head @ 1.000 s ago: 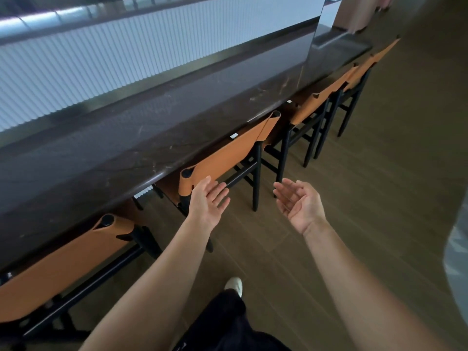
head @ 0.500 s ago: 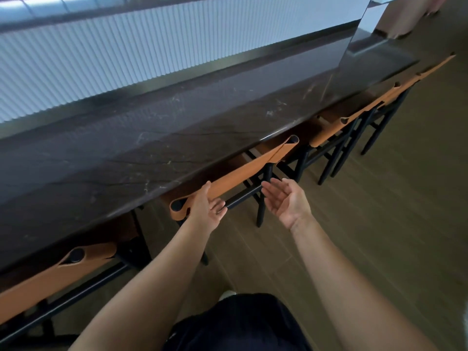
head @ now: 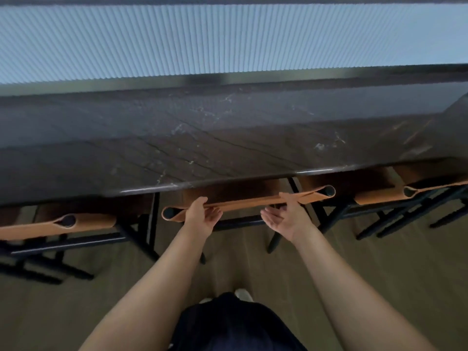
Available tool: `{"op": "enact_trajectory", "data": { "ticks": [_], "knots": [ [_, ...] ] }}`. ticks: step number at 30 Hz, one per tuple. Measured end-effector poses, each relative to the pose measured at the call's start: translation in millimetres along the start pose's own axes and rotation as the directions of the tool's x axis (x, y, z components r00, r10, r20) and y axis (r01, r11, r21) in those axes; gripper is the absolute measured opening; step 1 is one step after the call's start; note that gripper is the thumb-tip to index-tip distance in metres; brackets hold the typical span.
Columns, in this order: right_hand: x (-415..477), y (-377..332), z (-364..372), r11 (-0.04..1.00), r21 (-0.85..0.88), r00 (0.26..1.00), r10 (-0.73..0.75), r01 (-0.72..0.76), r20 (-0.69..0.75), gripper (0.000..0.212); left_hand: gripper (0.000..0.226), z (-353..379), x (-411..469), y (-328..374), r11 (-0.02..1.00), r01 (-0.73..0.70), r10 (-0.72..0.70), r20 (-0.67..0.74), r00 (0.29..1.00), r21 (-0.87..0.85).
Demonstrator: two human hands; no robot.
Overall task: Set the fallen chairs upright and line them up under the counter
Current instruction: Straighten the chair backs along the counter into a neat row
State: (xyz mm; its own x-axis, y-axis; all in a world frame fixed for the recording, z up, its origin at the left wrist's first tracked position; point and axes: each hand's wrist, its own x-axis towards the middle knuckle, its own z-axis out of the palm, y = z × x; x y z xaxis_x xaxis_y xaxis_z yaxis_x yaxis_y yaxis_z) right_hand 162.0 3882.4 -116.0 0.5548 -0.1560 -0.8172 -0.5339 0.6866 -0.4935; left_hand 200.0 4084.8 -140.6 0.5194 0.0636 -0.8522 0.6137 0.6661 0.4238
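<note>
dark stone counter spanned the view, with left chair, middle chair and right chair upright beneath it and none fallen in view, so judged near done, final squaring left; left hand gripped the middle backrest, thumb over top, right hand open-palmed, thumb touching it.

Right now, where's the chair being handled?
Head view, centre: the middle chair stands under the counter edge, between two other chairs, left hand gripping it.

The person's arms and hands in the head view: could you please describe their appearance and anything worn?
The left hand and right hand are ungloved, with no ring, watch or bracelet visible. No sleeves show as far up the arms as the frame reaches.
</note>
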Motion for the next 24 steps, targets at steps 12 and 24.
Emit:
{"op": "enact_trajectory", "data": {
  "ticks": [12, 24],
  "knots": [
    [60, -45, 2, 0.985, 0.157, 0.996, 0.083, -0.077, -0.031, 0.009, 0.025, 11, 11, 0, 0.986, -0.121, 0.091, -0.231, 0.969, -0.119],
    [63, -13, 3, 0.977, 0.19, 0.994, 0.105, -0.1, -0.016, 0.024, 0.022, -25, 13, 16, 0.988, -0.132, 0.103, -0.298, 0.949, -0.08]
  ]
}}
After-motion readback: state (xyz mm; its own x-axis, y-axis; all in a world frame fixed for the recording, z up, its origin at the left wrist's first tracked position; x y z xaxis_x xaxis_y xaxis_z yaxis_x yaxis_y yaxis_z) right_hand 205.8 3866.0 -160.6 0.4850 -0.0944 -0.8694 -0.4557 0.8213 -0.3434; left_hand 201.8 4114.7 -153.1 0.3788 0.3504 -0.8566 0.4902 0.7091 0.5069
